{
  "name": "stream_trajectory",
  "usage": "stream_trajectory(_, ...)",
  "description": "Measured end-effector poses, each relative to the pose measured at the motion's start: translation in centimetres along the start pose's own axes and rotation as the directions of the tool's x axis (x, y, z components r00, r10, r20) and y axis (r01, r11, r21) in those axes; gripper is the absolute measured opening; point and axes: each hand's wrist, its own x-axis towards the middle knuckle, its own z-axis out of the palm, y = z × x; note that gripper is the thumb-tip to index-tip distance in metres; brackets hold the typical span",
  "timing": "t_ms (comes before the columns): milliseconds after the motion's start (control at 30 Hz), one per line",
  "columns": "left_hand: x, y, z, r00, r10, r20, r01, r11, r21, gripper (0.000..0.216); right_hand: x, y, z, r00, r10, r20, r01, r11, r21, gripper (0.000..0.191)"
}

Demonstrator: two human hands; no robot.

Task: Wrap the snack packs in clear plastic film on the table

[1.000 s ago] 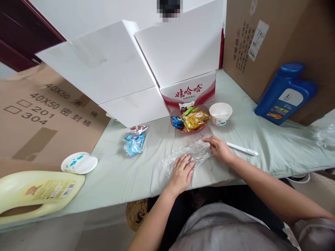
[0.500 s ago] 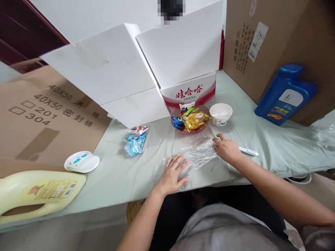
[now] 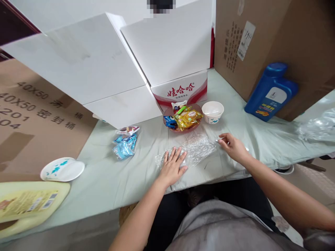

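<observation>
My left hand point(image 3: 172, 166) lies flat with fingers spread on a crumpled sheet of clear plastic wrap point(image 3: 200, 148) near the table's front edge. To the right of the wrap, my right hand point(image 3: 232, 147) is closed around what looks like a slim white utility knife point(image 3: 216, 141). Its small metallic tip sticks out past my fingertips towards the wrap; most of its body is hidden by the hand. Behind the wrap stands a reddish clear bowl point(image 3: 182, 129) of wrapped snacks point(image 3: 190, 118), with a white paper bowl point(image 3: 213, 113) beside it.
Blue snack packets point(image 3: 125, 144) lie left of the wrap. A tipped paper bowl point(image 3: 62, 169) and a yellow jug point(image 3: 34, 205) are at far left. White boxes point(image 3: 180, 90) stand behind. A blue bottle point(image 3: 270, 92) leans by a brown carton point(image 3: 251, 38) at right, near bubble wrap point(image 3: 318, 125).
My right hand has moved off the wrap's right edge and now grips the white knife that lay beside it. My left hand stays on the wrap. The view has shifted right.
</observation>
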Motion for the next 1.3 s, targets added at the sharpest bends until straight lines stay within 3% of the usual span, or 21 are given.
stream_trajectory(200,0.5,-0.9,-0.5,0.996,0.069,0.049,-0.068,0.998,-0.016,0.061,-2.3,-0.6,0.9,0.938,-0.324,0.125,0.327,0.945,-0.008,0.039)
stream_trajectory(300,0.5,-1.2,-0.8,0.991,0.111,0.072,-0.109,0.994,-0.03,0.061,-2.8,-0.4,1.0,0.917,-0.358,0.179,0.372,0.927,-0.053,0.027)
stream_trajectory(433,0.2,-1.4,-1.3,0.982,0.164,0.098,-0.159,0.986,-0.049,0.062,-3.4,-0.2,-0.4,0.901,-0.323,0.289,0.388,0.898,-0.208,0.026)
stream_trajectory(533,0.3,-1.3,-1.5,0.978,0.179,0.112,-0.174,0.983,-0.054,0.062,-3.6,-1.7,-0.9,0.912,-0.358,0.2,0.406,0.857,-0.318,0.025)
stream_trajectory(600,0.4,-1.1,-1.6,0.977,0.179,0.116,-0.173,0.983,-0.056,0.062,-3.7,-3.3,0.0,0.869,-0.452,0.2,0.494,0.817,-0.297,0.027)
stream_trajectory(700,0.5,-0.9,-1.5,0.979,0.17,0.111,-0.165,0.985,-0.049,0.062,-3.9,-4.8,3.1,0.733,-0.577,0.36,0.668,0.71,-0.221,0.05)
stream_trajectory(800,-0.2,-1.6,-1.4,0.981,0.154,0.116,-0.153,0.988,-0.013,0.065,-4.1,-4.2,6.1,0.668,-0.549,0.503,0.712,0.669,-0.214,0.08)
stream_trajectory(867,-1.2,-2.8,-1.5,0.989,0.106,0.102,-0.11,0.994,0.029,0.069,-4.3,-3.1,7.0,0.67,-0.511,0.539,0.7,0.676,-0.229,0.083)
stream_trajectory(967,-3.5,-4.9,-1.9,1.0,0.008,0.004,-0.008,0.996,0.091,0.07,-4.9,-1.9,6.4,0.696,-0.479,0.535,0.675,0.69,-0.262,0.086)
stream_trajectory(1067,-5.8,-5.3,-2.4,0.99,0.03,-0.141,-0.02,0.997,0.075,0.066,-5.6,-1.8,4.7,0.713,-0.482,0.51,0.667,0.691,-0.279,0.088)
stream_trajectory(1200,-7.8,-3.3,-2.7,0.963,0.15,-0.222,-0.164,0.985,-0.047,0.038,-5.9,-1.7,2.9,0.723,-0.508,0.469,0.659,0.711,-0.245,0.054)
stream_trajectory(1300,-8.4,-2.2,-2.6,0.941,0.172,-0.291,-0.212,0.971,-0.111,0.022,-5.6,-1.1,1.9,0.728,-0.532,0.433,0.657,0.722,-0.216,0.031)
